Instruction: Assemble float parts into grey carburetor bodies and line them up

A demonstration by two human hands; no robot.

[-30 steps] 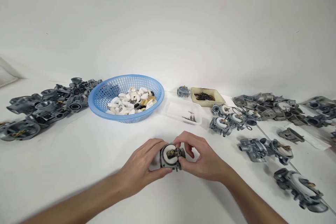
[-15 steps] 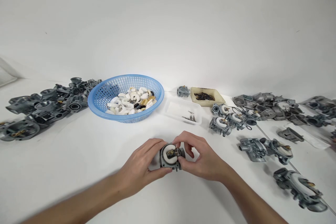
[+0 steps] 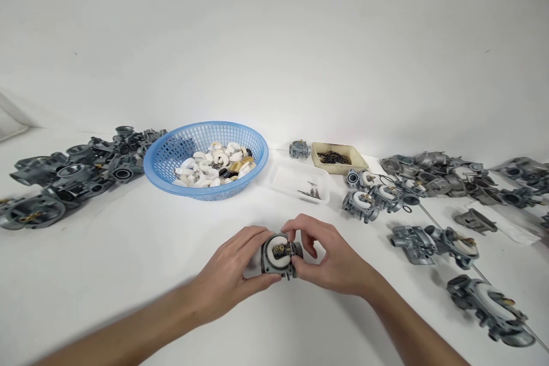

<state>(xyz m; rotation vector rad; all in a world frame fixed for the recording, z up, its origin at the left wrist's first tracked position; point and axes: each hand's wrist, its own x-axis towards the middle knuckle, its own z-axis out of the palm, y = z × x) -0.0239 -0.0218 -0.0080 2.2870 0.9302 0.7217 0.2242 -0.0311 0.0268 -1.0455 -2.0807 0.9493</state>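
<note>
A grey metal carburetor body (image 3: 268, 266) lies in front of me between both hands, its open side facing up. Inside it sits a white C-shaped float (image 3: 272, 253) around two brass jets. My left hand (image 3: 234, 266) is wrapped round its left side, thumb along the near edge and fingers along the far edge. My right hand (image 3: 323, 254) pinches at the right side, with thumb and index fingertips at the float's hinge end. Whether a small pin is between those fingertips cannot be made out.
A blue basket (image 3: 206, 193) of white, yellow and black floats stands behind my left hand. Carburetor bodies (image 3: 72, 174) are piled left, more (image 3: 414, 243) lie right. A white tray (image 3: 278, 186) holds small metal pieces; a cream tray (image 3: 343, 169) holds black rings.
</note>
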